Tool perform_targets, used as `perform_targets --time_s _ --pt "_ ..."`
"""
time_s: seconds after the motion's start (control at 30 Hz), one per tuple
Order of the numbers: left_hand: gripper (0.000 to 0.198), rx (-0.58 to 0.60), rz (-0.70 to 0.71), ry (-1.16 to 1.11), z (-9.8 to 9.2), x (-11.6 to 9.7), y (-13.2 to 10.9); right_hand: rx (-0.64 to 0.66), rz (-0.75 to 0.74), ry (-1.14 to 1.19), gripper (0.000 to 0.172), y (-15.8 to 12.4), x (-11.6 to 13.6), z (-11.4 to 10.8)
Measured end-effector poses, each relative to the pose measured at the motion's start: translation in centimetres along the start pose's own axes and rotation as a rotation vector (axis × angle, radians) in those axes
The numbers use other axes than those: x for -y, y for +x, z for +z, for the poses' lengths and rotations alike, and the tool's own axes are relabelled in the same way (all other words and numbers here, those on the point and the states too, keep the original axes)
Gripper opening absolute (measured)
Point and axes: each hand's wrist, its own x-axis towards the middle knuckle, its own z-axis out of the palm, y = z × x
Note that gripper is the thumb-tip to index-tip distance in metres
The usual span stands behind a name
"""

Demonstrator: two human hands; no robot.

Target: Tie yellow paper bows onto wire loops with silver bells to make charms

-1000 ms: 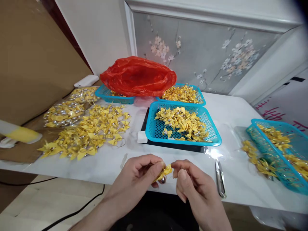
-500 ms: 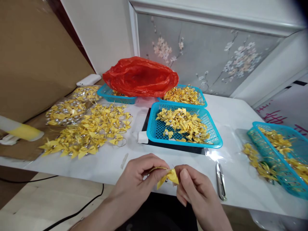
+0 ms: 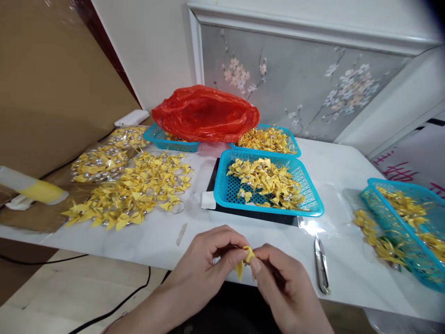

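Both my hands meet at the near edge of the white table. My left hand and my right hand pinch one small yellow ribbon bow between their fingertips; part of the bow hangs down between them. Straight ahead sits a blue basket filled with yellow bows. Small thread snips lie on the table just right of my right hand.
A loose pile of yellow bows spreads at the left. A red plastic bag lies over a blue basket behind. More bow-filled blue baskets stand at the back and far right. A glue gun rests at the far left.
My hands have closed in on the bow and turned it; its wings, spread out before, now show as a smaller folded piece hanging between my fingers. The view shifted slightly.
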Motion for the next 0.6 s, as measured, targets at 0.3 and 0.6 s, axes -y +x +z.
perform_targets --time_s 0.3,0.6 --pt "0.019 -0.257 0.196 0.134 1.2 1.1 0.2 -0.291 -0.423 -0.473 0.019 -0.7 -1.7 2.9" --pt "0.019 -0.116 -0.252 -1.040 0.9 1.3 0.7 -0.296 -0.271 -0.042 0.009 -0.3 -0.8 1.1"
